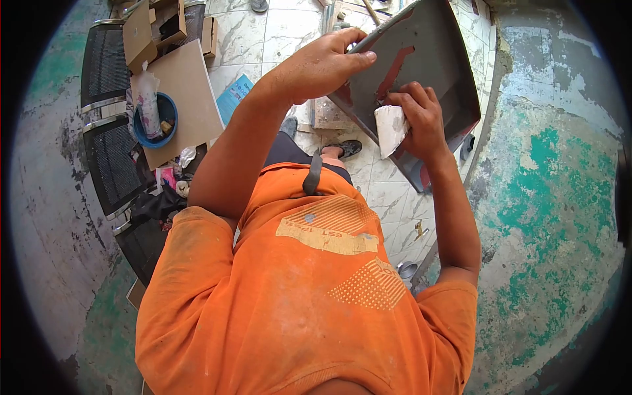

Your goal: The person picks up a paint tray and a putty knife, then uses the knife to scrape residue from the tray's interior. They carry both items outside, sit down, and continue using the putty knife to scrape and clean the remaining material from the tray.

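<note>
A dark grey panel point(434, 62) with raised edges and reddish bare patches is held up tilted at the upper right. My left hand point(322, 69) grips its left edge, the thumb on the inner face and the fingers over the rim. Against that inner face, my right hand point(421, 122) is closed with bent fingers. A white folded sheet point(392, 130), curled like a cone, sticks out from under those fingers. It looks like paper, but its exact kind does not show. The fingertips touch the panel beside a long reddish strip.
Black mesh chairs point(105, 69) line the left, bearing an open cardboard box point(139, 33), a flat board point(187, 92) and a blue bucket point(172, 131) with a bottle in it. A blue packet point(234, 97) lies nearby. A peeling green wall point(546, 197) rises at right, above marble-patterned tiles point(240, 33).
</note>
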A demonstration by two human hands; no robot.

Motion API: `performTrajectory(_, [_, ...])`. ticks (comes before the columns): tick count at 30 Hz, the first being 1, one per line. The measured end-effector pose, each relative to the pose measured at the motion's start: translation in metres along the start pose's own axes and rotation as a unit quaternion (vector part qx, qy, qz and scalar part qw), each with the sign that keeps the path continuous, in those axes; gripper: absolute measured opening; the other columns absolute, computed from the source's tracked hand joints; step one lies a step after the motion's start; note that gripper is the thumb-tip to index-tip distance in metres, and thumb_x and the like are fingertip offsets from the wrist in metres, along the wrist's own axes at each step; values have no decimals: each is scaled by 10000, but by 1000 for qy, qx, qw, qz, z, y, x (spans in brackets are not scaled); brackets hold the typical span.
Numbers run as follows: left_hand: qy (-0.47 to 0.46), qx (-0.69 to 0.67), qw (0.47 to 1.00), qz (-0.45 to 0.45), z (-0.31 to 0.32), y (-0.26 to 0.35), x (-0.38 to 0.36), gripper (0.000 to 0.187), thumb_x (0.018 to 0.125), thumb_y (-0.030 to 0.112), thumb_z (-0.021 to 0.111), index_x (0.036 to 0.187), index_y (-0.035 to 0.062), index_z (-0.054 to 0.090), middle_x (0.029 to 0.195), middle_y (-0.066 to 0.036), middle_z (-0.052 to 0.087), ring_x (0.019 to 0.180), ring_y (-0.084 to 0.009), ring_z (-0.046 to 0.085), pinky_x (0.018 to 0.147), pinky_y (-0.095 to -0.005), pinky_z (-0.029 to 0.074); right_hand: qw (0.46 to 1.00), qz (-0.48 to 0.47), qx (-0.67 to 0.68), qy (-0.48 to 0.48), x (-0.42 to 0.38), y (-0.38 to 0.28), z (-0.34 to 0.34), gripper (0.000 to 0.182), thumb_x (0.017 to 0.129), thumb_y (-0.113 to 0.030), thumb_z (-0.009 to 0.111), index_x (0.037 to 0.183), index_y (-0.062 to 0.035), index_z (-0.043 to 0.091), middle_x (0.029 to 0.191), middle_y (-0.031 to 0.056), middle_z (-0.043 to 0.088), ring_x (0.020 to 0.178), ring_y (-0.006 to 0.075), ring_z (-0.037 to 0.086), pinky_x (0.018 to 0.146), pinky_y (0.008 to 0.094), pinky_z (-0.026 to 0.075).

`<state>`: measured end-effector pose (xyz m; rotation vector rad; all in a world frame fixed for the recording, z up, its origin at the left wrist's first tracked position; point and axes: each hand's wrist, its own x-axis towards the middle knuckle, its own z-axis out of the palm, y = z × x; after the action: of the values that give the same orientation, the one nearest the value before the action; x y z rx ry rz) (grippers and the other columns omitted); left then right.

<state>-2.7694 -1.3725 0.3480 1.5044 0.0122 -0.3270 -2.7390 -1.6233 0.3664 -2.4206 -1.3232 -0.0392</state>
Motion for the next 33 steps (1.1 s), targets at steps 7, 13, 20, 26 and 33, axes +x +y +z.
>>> performTrajectory(7, [-9, -21, 1000, -16, -23, 9, -9, 501, 1047, 332, 572, 1381, -37, 517, 1102, -188, 703, 879, -207, 756, 783, -340, 645, 973, 34, 221, -52, 21, 3, -8, 236, 779, -47, 714, 1013, -47, 686, 1136, 95, 699, 1030, 308, 662, 886, 384, 483])
performTrajectory(13, [72, -16, 996, 47, -47, 5, -5, 445, 1054, 309, 563, 1350, -23, 532, 1069, -157, 704, 833, -190, 743, 740, -314, 634, 962, 130, 239, 3, 42, -1, 10, 241, 785, -5, 691, 1019, -58, 714, 889, 75, 723, 817, 298, 663, 827, 368, 464])
performTrajectory(20, [105, -99, 990, 0, -72, 21, -5, 371, 1002, 289, 611, 1255, 18, 588, 937, -106, 681, 813, -161, 655, 704, -344, 547, 996, -60, 61, -22, 109, 4, 7, 450, 707, -84, 723, 1154, -127, 756, 776, 47, 642, 762, 234, 647, 764, 366, 388])
performTrajectory(26, [87, -80, 993, -18, -90, 35, 6, 361, 1058, 232, 579, 1343, 20, 514, 1033, -49, 650, 789, -90, 646, 667, -279, 581, 976, -211, -3, 57, 148, 31, 25, 133, 789, -149, 721, 922, -158, 719, 753, -2, 597, 708, 185, 634, 791, 355, 439])
performTrajectory(33, [133, -127, 983, -22, -130, 27, 34, 457, 1054, 237, 600, 1413, -25, 490, 1189, -88, 660, 1021, -103, 623, 882, -272, 531, 968, -239, 45, -66, 196, 70, 48, 339, 771, -87, 707, 1102, -96, 638, 1053, 59, 610, 889, 242, 627, 834, 378, 474])
